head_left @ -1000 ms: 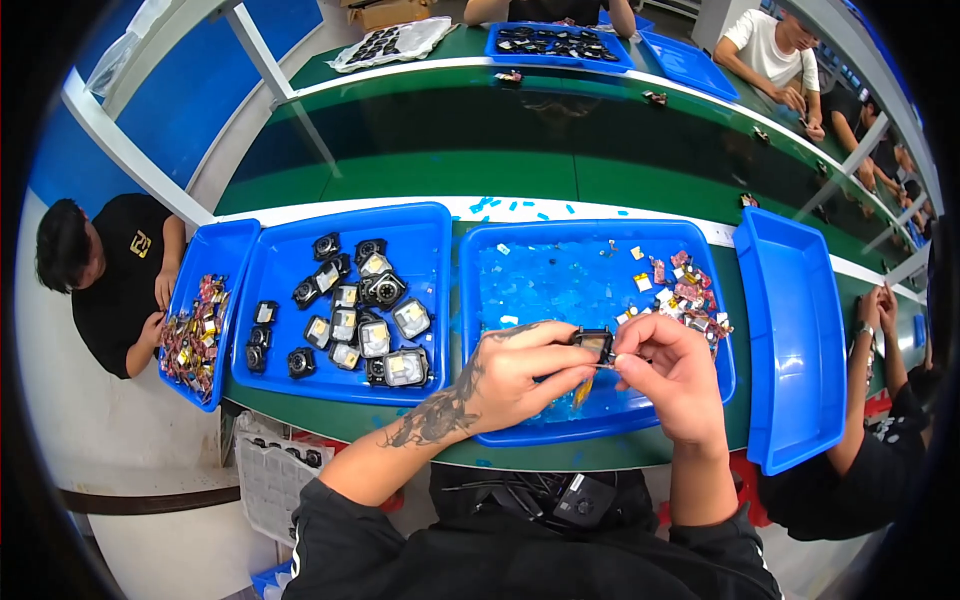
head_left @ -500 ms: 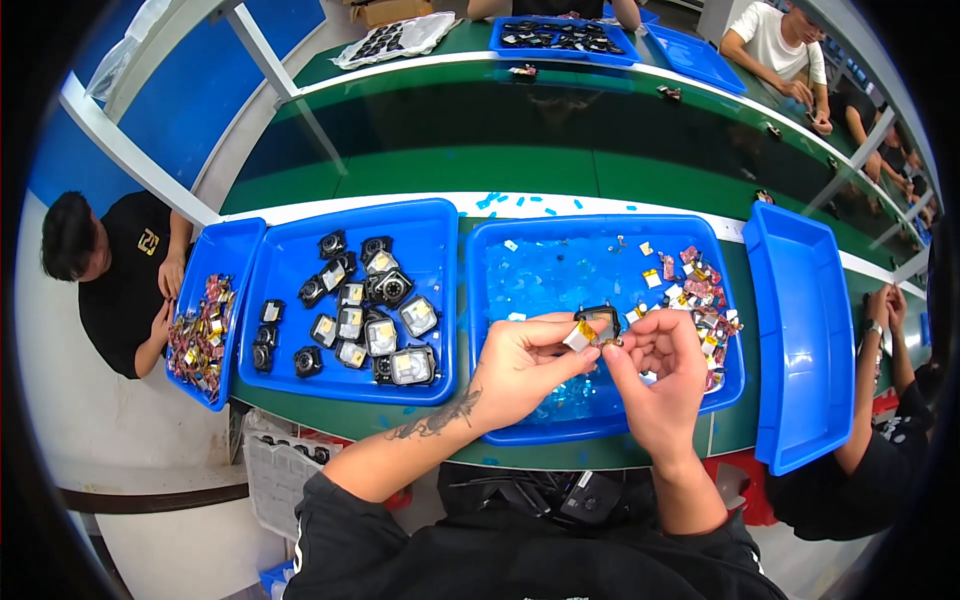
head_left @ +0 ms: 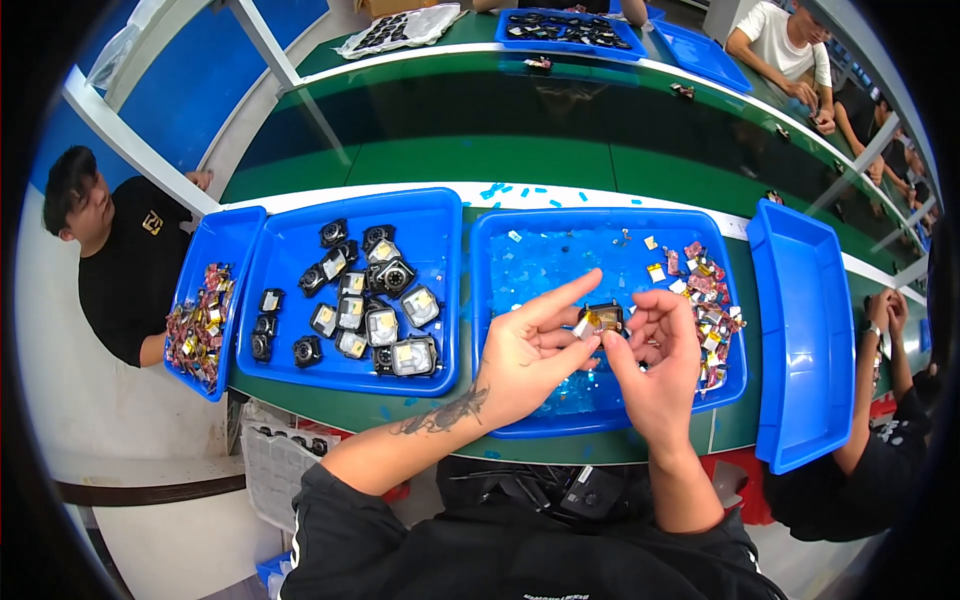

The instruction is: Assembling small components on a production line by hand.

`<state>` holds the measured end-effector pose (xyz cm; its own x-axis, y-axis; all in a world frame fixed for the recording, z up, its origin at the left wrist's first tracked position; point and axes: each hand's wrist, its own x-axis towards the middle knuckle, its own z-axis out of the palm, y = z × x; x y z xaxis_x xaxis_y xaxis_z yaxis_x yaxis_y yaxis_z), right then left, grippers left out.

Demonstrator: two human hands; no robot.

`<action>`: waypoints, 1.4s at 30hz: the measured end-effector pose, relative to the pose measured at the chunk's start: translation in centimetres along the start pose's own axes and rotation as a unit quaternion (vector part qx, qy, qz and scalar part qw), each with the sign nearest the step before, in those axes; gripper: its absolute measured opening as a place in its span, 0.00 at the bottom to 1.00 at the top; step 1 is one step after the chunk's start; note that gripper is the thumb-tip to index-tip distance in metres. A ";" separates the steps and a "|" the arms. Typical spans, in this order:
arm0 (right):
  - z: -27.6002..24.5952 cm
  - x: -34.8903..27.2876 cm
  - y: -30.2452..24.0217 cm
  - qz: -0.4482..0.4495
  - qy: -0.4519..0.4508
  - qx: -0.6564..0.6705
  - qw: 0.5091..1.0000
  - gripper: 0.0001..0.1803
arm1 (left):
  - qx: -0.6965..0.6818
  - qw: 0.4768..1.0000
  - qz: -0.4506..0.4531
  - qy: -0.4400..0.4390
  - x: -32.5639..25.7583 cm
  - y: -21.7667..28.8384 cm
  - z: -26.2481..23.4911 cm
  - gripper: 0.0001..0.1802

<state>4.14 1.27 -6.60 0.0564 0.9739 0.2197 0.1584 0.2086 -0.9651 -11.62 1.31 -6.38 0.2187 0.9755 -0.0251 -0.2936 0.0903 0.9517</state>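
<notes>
Over the middle blue tray (head_left: 480,300), a small black watch case (head_left: 612,312) is between my two hands. A silver battery with yellow tape (head_left: 588,324) sticks out at its left side. My left hand (head_left: 535,365) has its thumb by the battery and its index finger stretched out, with the other fingers curled behind the case. Fingers of my right hand (head_left: 660,360) are bent about the case's right edge, the thumb tip at its lower side. The exact finger contacts are partly hidden. Loose batteries and small circuit boards (head_left: 712,345) are heaped at the tray's right side.
Left of it, a blue tray (head_left: 455,290) holds several black watch cases (head_left: 382,325). A narrower tray (head_left: 250,222) of small parts stands beyond, next to a seated person (head_left: 130,250). At right is another blue tray (head_left: 805,340). Blue scraps (head_left: 525,192) lie along the white ledge.
My left index finger has lifted off and straightened away from the battery. The battery now tilts more upright against the case. The person at left has raised their head.
</notes>
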 end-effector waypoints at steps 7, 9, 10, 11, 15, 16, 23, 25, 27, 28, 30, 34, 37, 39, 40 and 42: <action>1.0 0.9 -1.3 -0.042 -0.056 -0.112 0.991 0.23 | 0.152 0.983 0.094 0.032 0.2 -0.6 -0.6 0.33; 0.8 4.9 -1.3 -0.069 -0.097 -0.138 0.983 0.25 | 0.467 0.868 0.170 0.014 0.3 1.9 -2.7 0.29; 1.1 7.9 -0.8 -0.104 -0.128 -0.163 0.973 0.26 | 0.550 0.814 0.187 0.028 -0.3 3.6 -4.9 0.27; 0.8 11.4 -0.2 -0.058 -0.145 -0.175 0.972 0.26 | 0.621 0.750 0.209 0.086 -0.7 3.6 -7.1 0.27; 0.8 22.4 4.1 0.078 -0.107 -0.222 0.966 0.26 | 0.769 0.623 0.110 0.088 -2.5 6.2 -11.0 0.25; 1.1 23.5 5.5 0.094 -0.096 -0.209 0.969 0.27 | 0.764 0.633 0.103 0.067 -2.8 5.5 -11.9 0.22; -0.1 24.8 7.8 0.060 -0.069 -0.353 0.931 0.23 | 0.704 0.695 0.114 0.093 -3.1 5.2 -11.4 0.14; -2.3 24.9 6.5 -0.008 -0.042 -0.392 0.919 0.21 | 0.540 0.824 0.130 0.111 -2.4 5.3 -10.7 0.10; -3.3 23.4 3.3 -0.034 -0.037 -0.345 0.937 0.11 | 0.223 0.964 0.103 0.097 -1.4 5.5 -10.3 0.07; -3.7 22.3 1.4 -0.048 -0.040 -0.342 0.938 0.08 | 0.099 0.988 0.084 0.088 -0.8 6.1 -9.7 0.08; -5.9 19.9 -0.8 -0.057 -0.097 -0.379 0.918 0.06 | -0.109 0.987 0.057 0.099 1.6 7.2 -7.2 0.07; -6.9 15.3 0.4 -0.087 -0.236 -0.479 0.841 0.08 | -0.159 0.986 0.026 0.036 4.6 6.4 -6.8 0.10; -7.0 12.9 2.5 -0.017 -0.202 -0.550 0.810 0.11 | -0.124 0.992 0.010 0.038 4.9 5.1 -5.0 0.16; -7.5 12.6 2.4 -0.029 -0.193 -0.523 0.830 0.11 | -0.037 0.998 0.032 0.045 4.5 4.4 -4.9 0.19; -7.7 12.2 1.9 -0.045 -0.186 -0.495 0.848 0.11 | 0.051 0.996 0.056 0.054 4.2 4.1 -4.8 0.22; -7.6 11.7 1.2 -0.023 -0.129 -0.312 0.941 0.10 | 0.177 0.975 0.127 0.039 3.9 3.3 -4.7 0.22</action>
<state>12.46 12.22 -4.11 -0.1925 0.9712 0.1401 0.7079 0.2363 -0.6656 -16.11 6.38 -4.81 0.1053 0.9707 0.2159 0.0133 -0.2185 0.9758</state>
